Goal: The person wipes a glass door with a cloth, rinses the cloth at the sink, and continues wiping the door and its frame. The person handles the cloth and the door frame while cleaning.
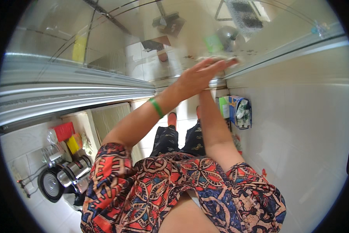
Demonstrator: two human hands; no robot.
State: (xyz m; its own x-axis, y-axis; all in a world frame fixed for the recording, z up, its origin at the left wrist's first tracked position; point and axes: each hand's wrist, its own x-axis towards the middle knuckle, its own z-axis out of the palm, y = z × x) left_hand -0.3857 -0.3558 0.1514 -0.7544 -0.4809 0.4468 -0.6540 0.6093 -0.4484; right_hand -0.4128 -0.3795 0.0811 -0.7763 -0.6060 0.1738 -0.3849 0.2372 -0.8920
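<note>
In front of me, at the upper middle, my left hand (199,76) reaches across to the right with a green band on its wrist. Its fingers are stretched out and somewhat blurred. Along their far side shows a blurred whitish cloth (236,62), against or close to a glass pane (197,23). Up from the lower right comes my right forearm (216,128), crossing behind the left hand. That left hand covers my right hand, so its fingers are hidden, and whether it touches the cloth cannot be seen.
Metal door tracks (73,87) run along the left; a white wall (294,128) rises at the right. Beside it stand a blue box (236,112) and a green package (224,106). A steel appliance (71,173) sits lower left. Beyond the glass shows a dustpan (172,27).
</note>
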